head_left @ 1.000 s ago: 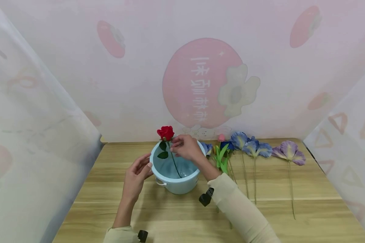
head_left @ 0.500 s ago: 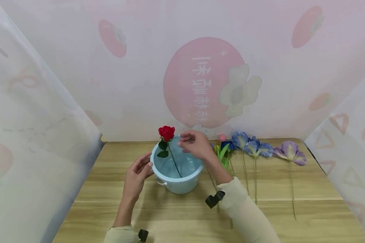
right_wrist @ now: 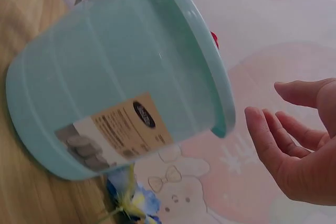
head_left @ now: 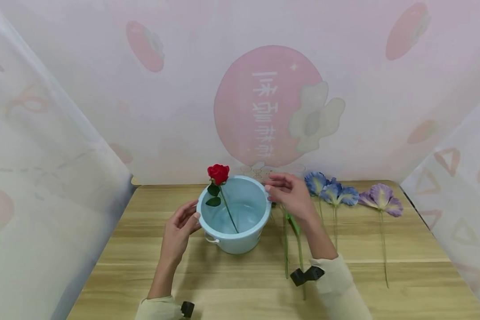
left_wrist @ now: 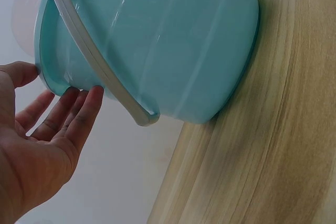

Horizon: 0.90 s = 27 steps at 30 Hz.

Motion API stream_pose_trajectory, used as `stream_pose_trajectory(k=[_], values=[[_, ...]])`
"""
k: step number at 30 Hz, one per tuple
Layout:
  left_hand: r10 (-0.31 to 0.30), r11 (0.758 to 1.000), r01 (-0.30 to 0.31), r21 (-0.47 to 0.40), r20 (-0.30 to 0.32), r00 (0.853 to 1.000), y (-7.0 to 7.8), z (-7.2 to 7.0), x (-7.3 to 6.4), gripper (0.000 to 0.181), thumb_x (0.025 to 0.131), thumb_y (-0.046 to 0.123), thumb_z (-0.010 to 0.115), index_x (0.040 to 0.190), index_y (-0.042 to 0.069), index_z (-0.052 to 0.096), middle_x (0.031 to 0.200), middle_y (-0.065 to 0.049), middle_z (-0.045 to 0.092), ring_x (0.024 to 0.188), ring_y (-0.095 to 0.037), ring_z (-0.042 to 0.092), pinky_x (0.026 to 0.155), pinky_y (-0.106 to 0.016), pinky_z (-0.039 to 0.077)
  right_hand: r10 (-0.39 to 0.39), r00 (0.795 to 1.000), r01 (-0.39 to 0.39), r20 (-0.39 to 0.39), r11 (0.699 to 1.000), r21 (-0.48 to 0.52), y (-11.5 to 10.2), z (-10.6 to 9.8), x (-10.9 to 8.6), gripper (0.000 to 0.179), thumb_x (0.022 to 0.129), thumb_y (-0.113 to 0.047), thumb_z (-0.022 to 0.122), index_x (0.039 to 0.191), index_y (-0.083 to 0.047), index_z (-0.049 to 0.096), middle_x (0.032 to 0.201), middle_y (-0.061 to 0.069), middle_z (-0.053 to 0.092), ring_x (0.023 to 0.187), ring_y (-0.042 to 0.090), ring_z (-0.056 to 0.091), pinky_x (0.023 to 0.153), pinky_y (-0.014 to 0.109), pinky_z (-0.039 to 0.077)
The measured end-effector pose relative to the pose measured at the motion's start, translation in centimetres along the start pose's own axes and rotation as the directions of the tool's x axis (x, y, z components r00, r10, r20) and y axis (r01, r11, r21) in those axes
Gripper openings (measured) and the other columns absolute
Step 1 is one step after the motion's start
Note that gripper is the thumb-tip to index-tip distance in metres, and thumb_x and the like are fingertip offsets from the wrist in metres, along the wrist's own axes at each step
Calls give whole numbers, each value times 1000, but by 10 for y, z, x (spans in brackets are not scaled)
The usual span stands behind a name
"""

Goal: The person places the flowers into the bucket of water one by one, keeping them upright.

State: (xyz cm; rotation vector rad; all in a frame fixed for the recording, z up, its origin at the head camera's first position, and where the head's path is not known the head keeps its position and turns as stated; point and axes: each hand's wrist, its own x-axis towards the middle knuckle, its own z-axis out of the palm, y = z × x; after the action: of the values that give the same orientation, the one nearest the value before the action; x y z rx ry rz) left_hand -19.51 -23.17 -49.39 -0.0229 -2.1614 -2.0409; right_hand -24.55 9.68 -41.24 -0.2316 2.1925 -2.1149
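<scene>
A light blue bucket (head_left: 240,244) stands on the wooden table. One red rose (head_left: 218,174) leans inside it, its bloom above the left rim and its stem running down to the bottom. My left hand (head_left: 178,231) holds the bucket's left rim; in the left wrist view the thumb lies at the rim's edge and the fingertips just under it. My right hand (head_left: 290,195) is in the air by the bucket's right rim, holding nothing, with fingers loosely bent. In the right wrist view a gap separates that hand (right_wrist: 299,140) from the rim.
Blue irises (head_left: 336,194) and a purple iris (head_left: 381,199) lie on the table to the right, stems toward me. Green stems (head_left: 300,249) lie partly under my right hand, which hides their blooms. A printed cloth wall (head_left: 184,111) stands behind the table.
My right hand has let go of the rose and moved right, out over the bucket's right rim. The rose stays leaning in the bucket. My left hand has kept its place on the rim.
</scene>
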Motion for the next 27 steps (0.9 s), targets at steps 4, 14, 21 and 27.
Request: stream_pose_trajectory(k=[4, 14, 21, 27], values=[[-3, 1000, 3, 2, -1, 1000, 0, 0, 0, 45, 108, 20, 68, 150, 8, 59, 142, -22, 65, 115, -14, 72, 88, -26, 67, 18, 999, -18, -44, 1000, -5, 7, -18, -7, 48, 102, -15, 75, 146, -2, 60, 132, 18, 66, 110, 18, 74, 91, 32, 67], [-2, 1000, 2, -5, 1, 1000, 2, 1, 1, 45, 108, 19, 68, 150, 8, 60, 143, -21, 65, 115, -11, 72, 89, -27, 67, 44, 993, -44, -106, 999, -1, 34, -58, -21, 51, 105, -19, 72, 149, 0, 56, 125, 6, 66, 103, 6, 73, 93, 30, 66], [-3, 1000, 3, 1, -3, 1000, 2, 0, 0, 44, 108, 19, 67, 150, 9, 60, 143, -20, 65, 115, -10, 72, 89, -27, 66, 96, 986, -98, -139, 995, -11, 52, -76, -28, 55, 105, -19, 71, 151, 2, 52, 136, 16, 63, 110, 7, 72, 99, 33, 65], [-5, 1000, 5, 7, -6, 1000, 1, 0, -1, 44, 108, 19, 67, 151, 9, 59, 143, -20, 65, 115, -10, 72, 89, -27, 66, 127, 982, -136, -142, 989, -56, 63, -87, -31, 56, 106, -21, 70, 154, 0, 51, 143, 21, 59, 111, 7, 71, 101, 34, 64]])
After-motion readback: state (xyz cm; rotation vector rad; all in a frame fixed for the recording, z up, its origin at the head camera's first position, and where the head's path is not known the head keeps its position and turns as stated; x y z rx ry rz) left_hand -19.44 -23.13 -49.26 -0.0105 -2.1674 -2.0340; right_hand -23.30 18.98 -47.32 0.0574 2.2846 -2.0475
